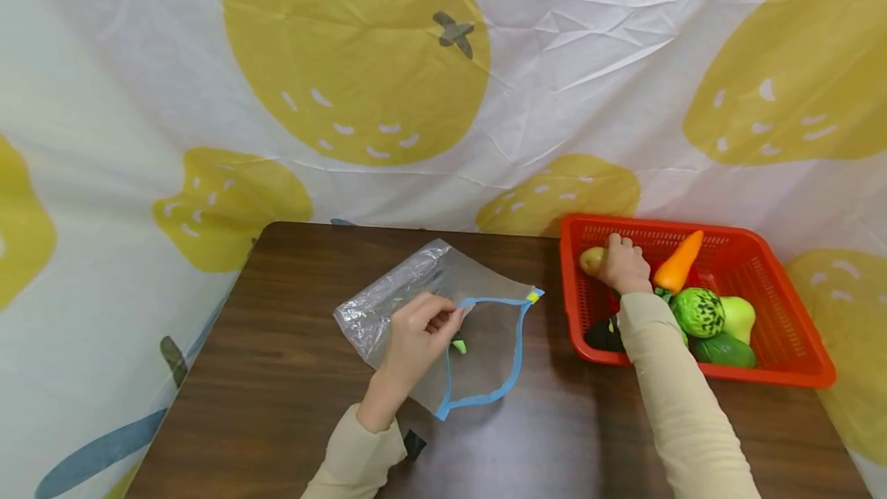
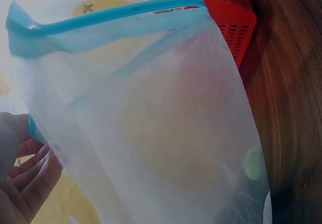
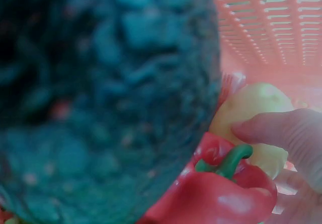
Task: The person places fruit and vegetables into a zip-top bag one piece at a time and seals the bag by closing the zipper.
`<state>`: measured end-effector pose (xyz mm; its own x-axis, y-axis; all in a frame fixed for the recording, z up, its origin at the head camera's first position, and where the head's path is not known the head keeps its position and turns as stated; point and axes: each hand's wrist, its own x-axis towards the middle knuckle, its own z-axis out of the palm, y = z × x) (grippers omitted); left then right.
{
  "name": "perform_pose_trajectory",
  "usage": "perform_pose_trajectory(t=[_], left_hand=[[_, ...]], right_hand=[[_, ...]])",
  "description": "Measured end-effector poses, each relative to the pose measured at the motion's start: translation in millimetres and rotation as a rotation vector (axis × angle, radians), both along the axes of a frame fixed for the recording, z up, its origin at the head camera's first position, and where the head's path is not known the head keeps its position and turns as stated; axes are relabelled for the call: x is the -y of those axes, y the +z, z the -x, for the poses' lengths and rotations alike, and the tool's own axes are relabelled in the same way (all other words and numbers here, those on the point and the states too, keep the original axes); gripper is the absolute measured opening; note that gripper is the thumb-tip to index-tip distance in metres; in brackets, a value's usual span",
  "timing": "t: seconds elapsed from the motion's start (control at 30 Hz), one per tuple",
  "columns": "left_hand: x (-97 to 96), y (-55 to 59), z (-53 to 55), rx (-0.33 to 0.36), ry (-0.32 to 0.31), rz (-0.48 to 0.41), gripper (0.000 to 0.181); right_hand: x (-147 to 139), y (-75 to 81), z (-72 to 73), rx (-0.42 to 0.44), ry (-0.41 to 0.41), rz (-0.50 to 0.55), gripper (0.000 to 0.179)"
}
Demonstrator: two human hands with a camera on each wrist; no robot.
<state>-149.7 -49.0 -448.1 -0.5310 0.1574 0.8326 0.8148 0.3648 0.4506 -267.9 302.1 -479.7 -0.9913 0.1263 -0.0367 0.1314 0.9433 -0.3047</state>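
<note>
My left hand (image 1: 418, 333) pinches the rim of a clear zip bag (image 1: 426, 268) between thumb and fingers. The bag's blue-edged mouth gapes toward the basket, and a small light-green tip (image 1: 460, 346) shows through the film. In the left wrist view the bag (image 2: 166, 118) fills most of the picture. Inside the red basket (image 1: 797, 306), my right hand (image 1: 626, 266) grips a pale yellow potato (image 1: 591, 261). The right wrist view has my thumb on the potato (image 3: 259, 103), above a red bell pepper (image 3: 221, 194). A blurred, dark green bumpy thing (image 3: 110, 98) hides much there.
Also in the basket are an orange carrot (image 1: 679, 262), a speckled green ball-shaped vegetable (image 1: 698, 312), a light-green pear-shaped one (image 1: 738, 318), a dark green one (image 1: 724, 351) and a blackish one (image 1: 603, 336). A patterned cloth (image 1: 520, 83) hangs behind the brown table (image 1: 277, 376).
</note>
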Motion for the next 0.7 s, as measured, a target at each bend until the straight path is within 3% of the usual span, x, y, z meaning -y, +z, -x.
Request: perform_pose_trajectory(t=[0.43,0.7], left_hand=[[0.9,0.4,-1.4,-0.001,0.007,0.005,0.015],[0.9,1.3,-1.1,-0.008,0.001,0.003,0.015]], right_hand=[[-4.2,-0.1,-0.1,-0.020,0.031,0.005,0.054],[-2.2,7.4,-3.1,-0.110,0.058,0.045,0.055]])
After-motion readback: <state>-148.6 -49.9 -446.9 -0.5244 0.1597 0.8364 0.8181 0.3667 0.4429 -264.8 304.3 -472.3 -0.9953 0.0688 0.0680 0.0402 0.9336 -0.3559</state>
